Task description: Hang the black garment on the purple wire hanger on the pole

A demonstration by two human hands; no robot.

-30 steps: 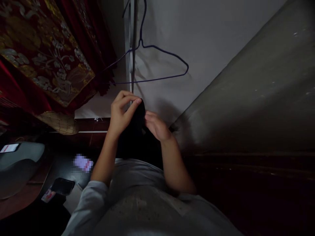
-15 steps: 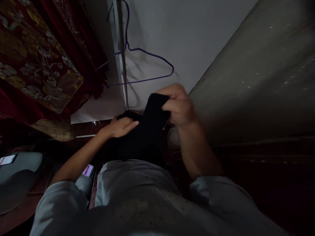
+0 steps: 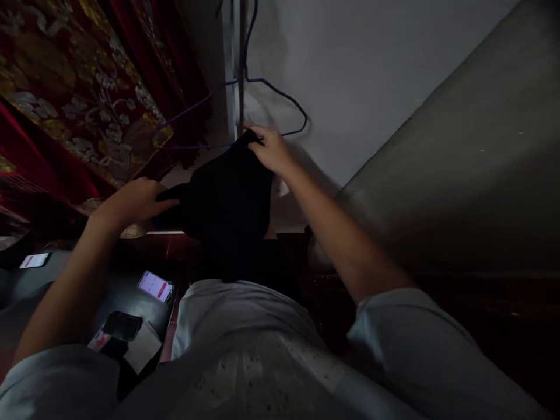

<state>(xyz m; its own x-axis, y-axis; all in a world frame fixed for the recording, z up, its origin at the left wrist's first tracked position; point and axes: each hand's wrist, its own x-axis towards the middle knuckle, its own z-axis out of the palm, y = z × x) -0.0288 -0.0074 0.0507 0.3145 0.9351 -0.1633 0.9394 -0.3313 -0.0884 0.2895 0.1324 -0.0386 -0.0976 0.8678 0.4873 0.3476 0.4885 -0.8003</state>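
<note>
A black garment [image 3: 227, 201] hangs spread between my two hands in front of my chest. My right hand [image 3: 271, 150] pinches its upper corner and holds it up against the purple wire hanger [image 3: 280, 96] that hangs on the white wall. My left hand [image 3: 135, 201] grips the garment's left edge, lower and further left. The cloth's lower part drops down toward my light grey shirt [image 3: 245, 350].
A red and gold embroidered curtain [image 3: 79, 99] hangs at the upper left. A lit phone [image 3: 154, 286] lies on a dark surface at lower left, with a dark phone [image 3: 121, 325] and a second lit screen [image 3: 34, 260] nearby. A grey slanted panel [image 3: 459, 175] fills the right.
Both hands have moved apart and spread the black garment. My right hand has risen to the hanger's bar and my left hand has moved out to the left.
</note>
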